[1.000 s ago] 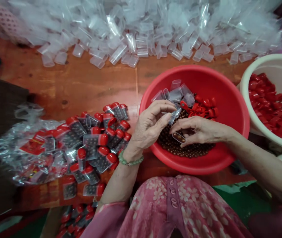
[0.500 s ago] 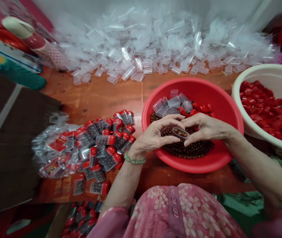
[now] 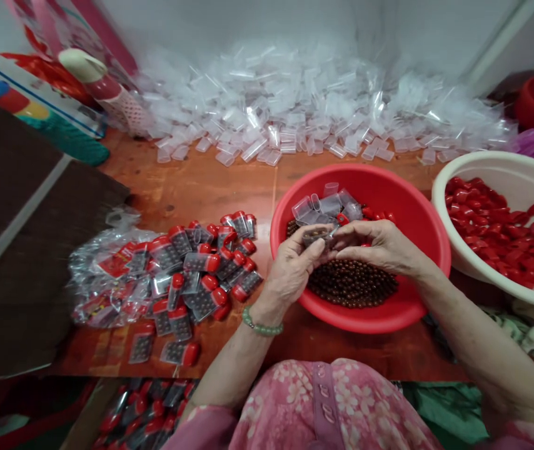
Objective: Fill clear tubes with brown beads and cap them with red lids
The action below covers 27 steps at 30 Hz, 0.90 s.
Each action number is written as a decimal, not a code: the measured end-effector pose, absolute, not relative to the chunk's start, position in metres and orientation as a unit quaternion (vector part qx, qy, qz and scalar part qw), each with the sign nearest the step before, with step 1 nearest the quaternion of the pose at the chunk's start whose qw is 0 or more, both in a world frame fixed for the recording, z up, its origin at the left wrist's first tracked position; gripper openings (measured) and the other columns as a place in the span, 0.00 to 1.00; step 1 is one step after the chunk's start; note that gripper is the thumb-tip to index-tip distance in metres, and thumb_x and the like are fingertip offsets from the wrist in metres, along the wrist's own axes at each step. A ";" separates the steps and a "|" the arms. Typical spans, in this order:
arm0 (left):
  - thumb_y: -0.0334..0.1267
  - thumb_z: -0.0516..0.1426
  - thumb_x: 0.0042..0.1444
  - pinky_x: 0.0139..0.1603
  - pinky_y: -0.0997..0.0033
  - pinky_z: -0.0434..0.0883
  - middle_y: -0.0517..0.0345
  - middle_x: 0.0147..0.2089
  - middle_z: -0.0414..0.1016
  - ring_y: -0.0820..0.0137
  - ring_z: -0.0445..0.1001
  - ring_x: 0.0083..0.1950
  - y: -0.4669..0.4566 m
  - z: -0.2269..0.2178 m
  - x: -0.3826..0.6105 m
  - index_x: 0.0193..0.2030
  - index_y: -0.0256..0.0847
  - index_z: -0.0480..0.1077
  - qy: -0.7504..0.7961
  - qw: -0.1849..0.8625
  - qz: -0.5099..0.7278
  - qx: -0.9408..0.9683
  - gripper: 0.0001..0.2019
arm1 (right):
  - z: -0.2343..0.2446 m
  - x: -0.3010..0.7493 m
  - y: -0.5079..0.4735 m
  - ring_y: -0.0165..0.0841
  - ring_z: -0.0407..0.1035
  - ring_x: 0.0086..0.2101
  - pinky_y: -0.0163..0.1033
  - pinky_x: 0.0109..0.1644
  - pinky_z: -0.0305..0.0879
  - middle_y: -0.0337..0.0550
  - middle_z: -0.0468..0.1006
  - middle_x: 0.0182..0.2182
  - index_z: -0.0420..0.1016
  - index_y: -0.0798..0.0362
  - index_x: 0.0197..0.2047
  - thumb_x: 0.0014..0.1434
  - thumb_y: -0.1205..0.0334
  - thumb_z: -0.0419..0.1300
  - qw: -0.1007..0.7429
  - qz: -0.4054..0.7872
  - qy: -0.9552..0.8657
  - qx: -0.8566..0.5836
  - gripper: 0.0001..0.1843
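Observation:
Over the red basin (image 3: 436, 275), my left hand (image 3: 288, 269) grips a small clear plastic case (image 3: 314, 235) with brown beads inside. My right hand (image 3: 374, 247) is closed at the case's right end, its fingertips meeting those of my left hand; part of the case is hidden by the fingers. Below the hands, many dark brown beads (image 3: 354, 284) lie in the basin. Behind them are clear empty cases (image 3: 330, 203) and a few red caps (image 3: 382, 214).
A cream basin (image 3: 454, 240) of red caps (image 3: 496, 231) stands at the right. Filled cases with red caps (image 3: 201, 262) are heaped on the wooden table (image 3: 192, 187) at left, beside a clear plastic bag (image 3: 89, 269). Clear cases (image 3: 271, 119) pile along the wall.
The case has turned from its open end facing me to lying flatter, and has moved slightly left. The right hand's fingers have drawn together. The camera view has shifted a little.

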State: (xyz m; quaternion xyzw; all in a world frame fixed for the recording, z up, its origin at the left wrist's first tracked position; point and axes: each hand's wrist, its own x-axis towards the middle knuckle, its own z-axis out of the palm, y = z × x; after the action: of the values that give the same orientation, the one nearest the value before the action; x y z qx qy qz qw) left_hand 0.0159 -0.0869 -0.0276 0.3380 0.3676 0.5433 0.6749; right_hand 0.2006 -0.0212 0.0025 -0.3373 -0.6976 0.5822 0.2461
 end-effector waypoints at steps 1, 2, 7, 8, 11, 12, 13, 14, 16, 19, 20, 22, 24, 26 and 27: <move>0.46 0.68 0.55 0.53 0.64 0.80 0.53 0.52 0.81 0.67 0.82 0.50 -0.086 -0.026 0.013 0.49 0.43 0.73 0.377 0.663 0.543 0.352 0.18 | 0.003 0.203 -0.020 0.36 0.78 0.37 0.43 0.46 0.74 0.45 0.85 0.37 0.82 0.53 0.44 0.53 0.49 0.72 0.264 0.557 -0.707 -0.346 0.20; 0.46 0.67 0.56 0.54 0.64 0.80 0.53 0.50 0.81 0.67 0.82 0.49 -0.086 -0.025 0.010 0.50 0.43 0.73 0.380 0.657 0.536 0.370 0.17 | 0.003 0.206 -0.018 0.36 0.77 0.36 0.43 0.45 0.74 0.45 0.85 0.37 0.82 0.52 0.45 0.53 0.49 0.72 0.281 0.532 -0.714 -0.358 0.20; 0.46 0.65 0.60 0.54 0.66 0.79 0.55 0.43 0.83 0.70 0.82 0.46 -0.087 -0.021 0.001 0.51 0.42 0.74 0.395 0.601 0.523 0.457 0.16 | 0.001 0.235 -0.003 0.36 0.76 0.37 0.42 0.43 0.71 0.44 0.84 0.39 0.81 0.50 0.45 0.62 0.53 0.63 0.334 0.352 -0.719 -0.497 0.13; 0.45 0.64 0.60 0.54 0.68 0.79 0.56 0.43 0.83 0.71 0.82 0.46 -0.087 -0.021 0.001 0.51 0.42 0.75 0.406 0.587 0.521 0.468 0.15 | 0.000 0.242 -0.001 0.37 0.76 0.37 0.42 0.43 0.70 0.44 0.84 0.38 0.81 0.51 0.44 0.62 0.55 0.62 0.312 0.325 -0.729 -0.516 0.11; 0.44 0.63 0.61 0.54 0.68 0.79 0.55 0.44 0.83 0.70 0.82 0.46 -0.084 -0.020 0.000 0.52 0.43 0.75 0.416 0.572 0.526 0.472 0.14 | -0.003 0.255 0.002 0.36 0.75 0.35 0.41 0.43 0.68 0.43 0.83 0.35 0.81 0.51 0.41 0.62 0.61 0.60 0.185 0.288 -0.786 -0.515 0.09; 0.44 0.63 0.61 0.54 0.67 0.79 0.55 0.45 0.83 0.70 0.82 0.46 -0.083 -0.019 0.000 0.52 0.43 0.75 0.420 0.566 0.531 0.470 0.14 | -0.004 0.256 0.001 0.36 0.75 0.36 0.41 0.43 0.67 0.43 0.83 0.36 0.82 0.51 0.41 0.62 0.63 0.59 0.136 0.279 -0.805 -0.505 0.09; 0.43 0.64 0.61 0.54 0.67 0.79 0.55 0.45 0.83 0.70 0.82 0.47 -0.081 -0.019 0.000 0.52 0.43 0.75 0.428 0.561 0.530 0.471 0.14 | -0.005 0.256 0.000 0.36 0.75 0.37 0.40 0.43 0.66 0.44 0.82 0.37 0.82 0.51 0.40 0.62 0.64 0.58 0.090 0.265 -0.823 -0.495 0.10; 0.43 0.64 0.61 0.55 0.66 0.79 0.54 0.45 0.83 0.69 0.82 0.47 -0.080 -0.019 -0.001 0.52 0.43 0.76 0.435 0.562 0.519 0.476 0.15 | -0.006 0.255 -0.001 0.36 0.74 0.37 0.40 0.43 0.65 0.46 0.81 0.37 0.82 0.52 0.40 0.62 0.66 0.58 0.048 0.245 -0.838 -0.486 0.10; 0.43 0.64 0.61 0.54 0.66 0.79 0.53 0.44 0.84 0.68 0.83 0.47 -0.079 -0.018 -0.001 0.52 0.42 0.76 0.438 0.568 0.498 0.488 0.15 | -0.009 0.249 -0.004 0.36 0.72 0.37 0.39 0.42 0.63 0.49 0.78 0.38 0.82 0.53 0.41 0.62 0.70 0.56 -0.034 0.196 -0.862 -0.467 0.12; 0.42 0.63 0.62 0.53 0.69 0.79 0.54 0.44 0.84 0.69 0.83 0.46 -0.079 -0.017 -0.001 0.52 0.42 0.77 0.443 0.546 0.502 0.504 0.14 | -0.014 0.238 -0.006 0.37 0.69 0.38 0.39 0.37 0.58 0.50 0.74 0.39 0.81 0.54 0.45 0.60 0.74 0.54 -0.111 0.139 -0.877 -0.446 0.17; 0.41 0.63 0.62 0.53 0.70 0.78 0.55 0.44 0.84 0.70 0.83 0.46 -0.080 -0.016 -0.002 0.52 0.42 0.77 0.445 0.537 0.500 0.514 0.13 | -0.017 0.236 -0.006 0.38 0.69 0.39 0.39 0.35 0.56 0.51 0.74 0.40 0.80 0.53 0.46 0.60 0.74 0.53 -0.127 0.127 -0.878 -0.443 0.18; 0.40 0.63 0.62 0.52 0.73 0.78 0.56 0.43 0.84 0.71 0.83 0.46 -0.081 -0.016 -0.002 0.51 0.42 0.78 0.443 0.533 0.498 0.521 0.12 | -0.022 0.232 -0.006 0.38 0.69 0.40 0.40 0.33 0.52 0.51 0.73 0.42 0.79 0.53 0.47 0.59 0.75 0.53 -0.151 0.105 -0.877 -0.443 0.18; 0.39 0.63 0.62 0.50 0.75 0.77 0.56 0.43 0.83 0.72 0.83 0.45 -0.082 -0.014 -0.002 0.51 0.42 0.78 0.439 0.535 0.507 0.513 0.11 | -0.027 0.230 -0.005 0.38 0.68 0.39 0.40 0.33 0.52 0.52 0.73 0.42 0.79 0.54 0.45 0.60 0.75 0.53 -0.170 0.089 -0.874 -0.445 0.16; 0.38 0.63 0.62 0.49 0.77 0.77 0.57 0.42 0.83 0.72 0.82 0.44 -0.082 -0.013 -0.002 0.50 0.41 0.78 0.437 0.537 0.508 0.512 0.10 | -0.031 0.230 -0.004 0.37 0.68 0.38 0.40 0.33 0.53 0.52 0.72 0.42 0.78 0.56 0.44 0.60 0.75 0.53 -0.170 0.083 -0.874 -0.448 0.15; 0.38 0.63 0.62 0.48 0.77 0.77 0.57 0.42 0.83 0.72 0.82 0.44 -0.081 -0.013 -0.003 0.49 0.41 0.78 0.436 0.541 0.506 0.512 0.10 | -0.032 0.230 -0.003 0.37 0.67 0.38 0.40 0.33 0.55 0.53 0.72 0.43 0.77 0.56 0.44 0.61 0.75 0.53 -0.155 0.086 -0.875 -0.450 0.14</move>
State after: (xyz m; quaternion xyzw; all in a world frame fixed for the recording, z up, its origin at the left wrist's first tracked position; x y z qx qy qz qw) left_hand -0.0026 -0.0813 -0.0128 0.5119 0.4358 0.5057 0.5407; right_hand 0.2303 -0.0034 -0.0318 -0.4501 -0.8752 0.0861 -0.1547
